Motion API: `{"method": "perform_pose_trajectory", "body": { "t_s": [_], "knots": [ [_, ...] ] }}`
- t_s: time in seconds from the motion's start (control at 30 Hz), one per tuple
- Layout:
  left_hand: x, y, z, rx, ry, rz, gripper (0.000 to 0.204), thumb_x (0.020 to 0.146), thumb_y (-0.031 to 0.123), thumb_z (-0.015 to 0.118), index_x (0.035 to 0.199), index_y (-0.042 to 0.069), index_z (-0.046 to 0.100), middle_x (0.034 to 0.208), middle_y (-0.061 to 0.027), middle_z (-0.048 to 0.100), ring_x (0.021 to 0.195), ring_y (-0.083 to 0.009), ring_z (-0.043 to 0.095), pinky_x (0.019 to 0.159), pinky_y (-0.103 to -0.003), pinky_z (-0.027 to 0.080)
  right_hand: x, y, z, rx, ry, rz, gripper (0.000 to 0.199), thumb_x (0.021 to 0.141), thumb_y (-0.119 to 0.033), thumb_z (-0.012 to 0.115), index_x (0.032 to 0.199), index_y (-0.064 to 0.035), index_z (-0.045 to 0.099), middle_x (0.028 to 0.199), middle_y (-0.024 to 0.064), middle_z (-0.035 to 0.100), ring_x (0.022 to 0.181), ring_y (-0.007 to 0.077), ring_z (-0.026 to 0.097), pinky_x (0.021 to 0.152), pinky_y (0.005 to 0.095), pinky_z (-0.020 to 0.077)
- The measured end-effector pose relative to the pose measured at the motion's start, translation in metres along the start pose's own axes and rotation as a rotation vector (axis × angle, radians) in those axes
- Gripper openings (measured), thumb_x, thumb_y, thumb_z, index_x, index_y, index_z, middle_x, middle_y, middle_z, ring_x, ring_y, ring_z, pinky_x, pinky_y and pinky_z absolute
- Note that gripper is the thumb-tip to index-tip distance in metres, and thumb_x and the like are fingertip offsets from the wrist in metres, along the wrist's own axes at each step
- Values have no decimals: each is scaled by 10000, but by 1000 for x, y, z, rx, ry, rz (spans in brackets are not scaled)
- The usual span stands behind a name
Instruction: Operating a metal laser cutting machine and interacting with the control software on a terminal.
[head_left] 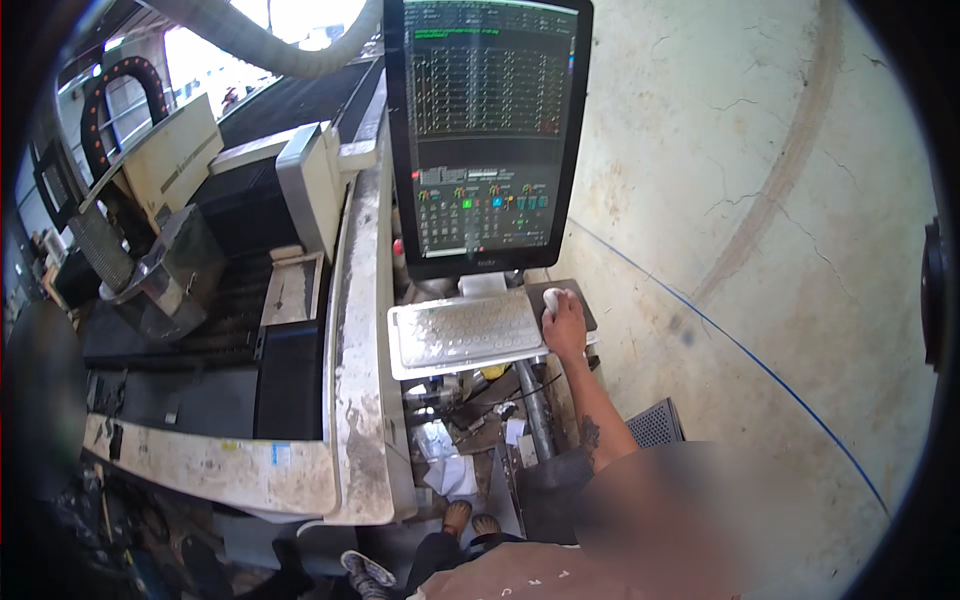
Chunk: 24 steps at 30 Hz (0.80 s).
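Holding a white mouse (551,299) in the right hand (567,326), resting over a dark pad (589,308) beside a white keyboard (466,331); cannot tell the left hand's state.

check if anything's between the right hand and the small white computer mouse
Nothing visible stands between them: the bare right hand rests on the small white computer mouse. The white rectangular keyboard lies beside them on the left.

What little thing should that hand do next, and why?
Maybe slide the white mouse a tiny bit on its dark pad, because the right hand already rests on it, the lit screen stands just beyond, and no hand is on the white keyboard.
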<state>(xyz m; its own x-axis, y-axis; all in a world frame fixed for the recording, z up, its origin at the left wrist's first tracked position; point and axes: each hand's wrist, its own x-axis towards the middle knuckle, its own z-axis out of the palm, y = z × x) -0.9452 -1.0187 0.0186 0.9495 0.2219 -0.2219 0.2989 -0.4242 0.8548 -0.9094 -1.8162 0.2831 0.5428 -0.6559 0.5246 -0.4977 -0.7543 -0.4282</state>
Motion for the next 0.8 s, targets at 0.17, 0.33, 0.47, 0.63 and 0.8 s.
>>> {"method": "perform_pose_trajectory", "body": {
  "t_s": [0.17,0.33,0.47,0.63,0.8],
  "knots": [
    [-130,-57,-290,1652,-115,644,240,845,152,576,968,-14,698,1192,-209,603,1067,-420,574,923,-534,464,9,-13,17,-21,114,-68,598,830,-196,689,1347,20,480,1365,261,513,1281,421,492,1127,463,363],
    [-241,-95,38,161,256,-69,477,892,326,651,1255,19,610,1132,-132,651,972,-217,632,849,-347,520,-26,10,0,203,326,-157,446,863,-57,631,1287,55,550,1187,238,617,1155,390,573,1045,467,424],
    [-264,-171,33,-325,230,-771,815,738,376,823,1397,11,511,1275,-150,622,1096,-245,629,899,-344,527,-168,-27,20,213,66,-168,599,926,-223,623,1410,72,428,1461,273,444,1368,435,397,1169,493,276],
    [-257,-96,-4,-241,329,-806,992,690,458,859,1457,-6,434,1438,-181,525,1247,-288,569,1023,-366,478,-370,-55,57,209,-704,-192,434,862,-213,625,1196,63,594,1310,283,558,1256,435,489,1071,514,368],
    [-225,-144,-34,-129,238,-795,705,744,557,782,1156,-7,686,1096,-223,707,1020,-365,683,882,-434,527,-484,-96,106,360,-1904,48,444,879,-235,675,1253,1,631,1071,185,708,977,266,660,888,399,511]
  ]
}}
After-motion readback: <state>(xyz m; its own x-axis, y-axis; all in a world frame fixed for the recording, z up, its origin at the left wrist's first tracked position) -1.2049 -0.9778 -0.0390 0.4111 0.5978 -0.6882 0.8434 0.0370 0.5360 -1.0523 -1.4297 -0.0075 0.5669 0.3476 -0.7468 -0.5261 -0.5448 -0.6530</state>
